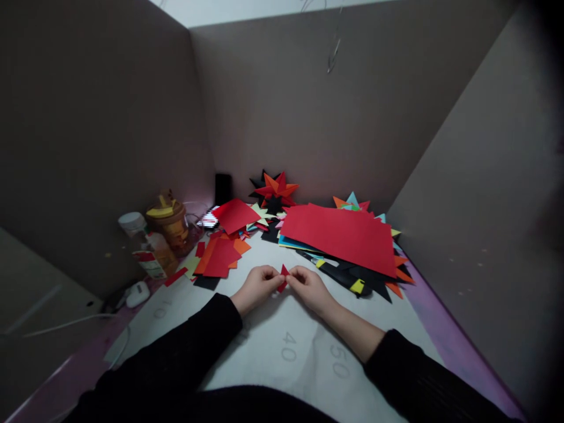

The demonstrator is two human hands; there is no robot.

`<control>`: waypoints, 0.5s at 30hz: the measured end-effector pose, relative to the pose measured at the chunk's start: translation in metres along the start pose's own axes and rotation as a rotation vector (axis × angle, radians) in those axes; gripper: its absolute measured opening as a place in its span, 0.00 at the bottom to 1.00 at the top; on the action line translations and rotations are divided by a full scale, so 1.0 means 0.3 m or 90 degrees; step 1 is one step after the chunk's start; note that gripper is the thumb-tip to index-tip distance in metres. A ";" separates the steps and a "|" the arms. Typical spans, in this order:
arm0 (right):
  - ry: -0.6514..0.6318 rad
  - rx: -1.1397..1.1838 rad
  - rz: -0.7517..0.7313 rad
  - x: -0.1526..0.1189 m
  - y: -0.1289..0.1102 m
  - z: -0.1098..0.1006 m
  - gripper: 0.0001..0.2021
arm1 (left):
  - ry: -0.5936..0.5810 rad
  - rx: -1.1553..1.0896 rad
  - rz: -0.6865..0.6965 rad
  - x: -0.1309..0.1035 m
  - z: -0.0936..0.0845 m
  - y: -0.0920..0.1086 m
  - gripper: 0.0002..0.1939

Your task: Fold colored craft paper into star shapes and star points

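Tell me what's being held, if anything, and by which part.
The left hand and right hand pinch a small red paper piece from opposite sides, near its middle; its pointed tip shows above the fingers.

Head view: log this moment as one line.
left hand: pinching small pointed red paper piece | right hand: pinching same piece | beyond: rectangular red paper sheet, black-and-yellow cutter

The large rectangular paper sheet is plain red; the long-bladed paper cutter is black with yellow patches; the knitted-looking sleeves are solid black.
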State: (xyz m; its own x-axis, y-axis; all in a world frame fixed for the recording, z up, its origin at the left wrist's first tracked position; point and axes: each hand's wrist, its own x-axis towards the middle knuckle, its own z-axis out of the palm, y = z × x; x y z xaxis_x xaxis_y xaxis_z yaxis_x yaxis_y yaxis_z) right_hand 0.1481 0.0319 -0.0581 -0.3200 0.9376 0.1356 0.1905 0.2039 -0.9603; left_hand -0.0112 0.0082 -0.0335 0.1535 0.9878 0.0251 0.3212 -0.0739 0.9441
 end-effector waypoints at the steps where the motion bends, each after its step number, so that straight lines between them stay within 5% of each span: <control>1: -0.002 0.002 -0.009 0.003 -0.002 0.001 0.08 | -0.003 0.014 0.002 -0.002 0.001 0.001 0.14; 5: 0.020 0.022 -0.009 0.005 -0.010 -0.014 0.10 | 0.044 0.096 0.059 0.005 -0.049 0.016 0.12; 9: 0.084 0.043 0.004 0.001 -0.007 -0.046 0.13 | 0.200 0.270 0.149 0.050 -0.240 0.003 0.11; 12: 0.105 0.019 -0.011 0.040 -0.004 -0.035 0.13 | 0.269 0.445 0.090 0.090 -0.401 -0.058 0.07; 15: 0.074 -0.116 -0.024 0.145 -0.009 0.019 0.10 | 0.297 0.451 -0.013 0.116 -0.489 -0.138 0.08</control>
State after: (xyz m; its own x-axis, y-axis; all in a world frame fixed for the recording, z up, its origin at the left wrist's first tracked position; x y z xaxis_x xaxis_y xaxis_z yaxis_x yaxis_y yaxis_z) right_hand 0.1284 0.0707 -0.0510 -0.2234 0.9523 0.2080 0.3489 0.2774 -0.8952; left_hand -0.1563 0.0656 -0.0235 -0.2101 0.9339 0.2892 0.8528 0.0304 0.5213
